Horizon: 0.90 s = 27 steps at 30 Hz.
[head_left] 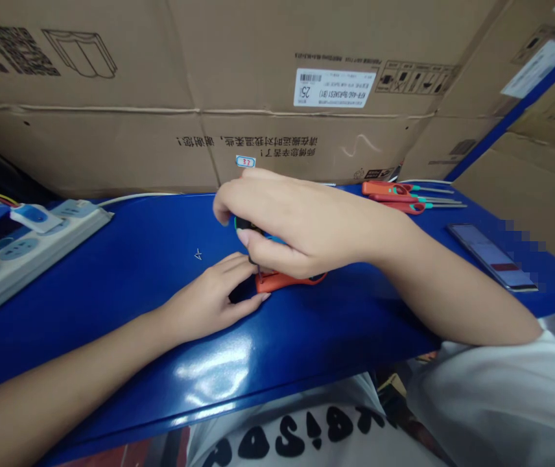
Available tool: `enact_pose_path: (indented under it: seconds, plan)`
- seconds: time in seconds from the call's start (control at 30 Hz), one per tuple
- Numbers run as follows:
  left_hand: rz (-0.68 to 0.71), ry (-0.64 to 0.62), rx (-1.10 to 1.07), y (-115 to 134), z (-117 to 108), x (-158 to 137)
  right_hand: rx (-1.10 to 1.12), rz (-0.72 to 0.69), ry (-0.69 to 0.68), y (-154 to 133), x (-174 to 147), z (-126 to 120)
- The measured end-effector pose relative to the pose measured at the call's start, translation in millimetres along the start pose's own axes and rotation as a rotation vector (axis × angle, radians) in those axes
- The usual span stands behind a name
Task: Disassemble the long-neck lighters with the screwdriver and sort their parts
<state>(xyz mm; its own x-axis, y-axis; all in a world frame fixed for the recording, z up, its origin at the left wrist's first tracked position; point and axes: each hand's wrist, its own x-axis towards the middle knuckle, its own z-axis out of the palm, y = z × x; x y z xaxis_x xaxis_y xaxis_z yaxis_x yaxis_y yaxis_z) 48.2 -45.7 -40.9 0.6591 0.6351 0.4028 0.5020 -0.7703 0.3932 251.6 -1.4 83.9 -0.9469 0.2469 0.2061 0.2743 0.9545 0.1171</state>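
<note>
My right hand is closed around the dark handle of a screwdriver, held upright over the table. Its thin shaft runs down to the end of an orange long-necked lighter, where the tip meets the casing. Much of the driver and the lighter's upper side is hidden under this hand. At the lighter's left end, my left hand grips it between thumb and fingers against the blue tabletop. A few tiny metal pieces, seemingly screws, lie just beyond the left hand.
Several orange lighters with metal rods lie at the back right. A phone rests near the right edge. A white power strip with a plugged-in adapter is at left. Large cardboard boxes wall off the back of the blue table.
</note>
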Motion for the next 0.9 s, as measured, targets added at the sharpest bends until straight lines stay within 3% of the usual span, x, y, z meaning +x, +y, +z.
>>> enact_pose_path:
  seconds: [0.13,0.3,0.5,0.7,0.9]
  plan:
    - [0.001,-0.005,0.004,1.5,-1.4,0.1,-0.030,0.007,-0.054,-0.1,0.1,-0.7]
    - [0.028,0.016,-0.008,2.2,-1.1,0.2,0.026,-0.040,0.060,-1.0,-2.0,-0.4]
    - [-0.006,0.006,-0.040,1.3,-0.2,0.3,0.042,-0.083,0.057,-2.5,-1.0,0.3]
    - [-0.010,-0.018,-0.033,2.7,-1.2,1.1,0.055,0.018,-0.032,-5.7,-1.0,-2.0]
    - [-0.030,-0.018,-0.056,0.9,0.7,0.2,0.046,0.066,-0.004,-4.5,-2.0,-1.9]
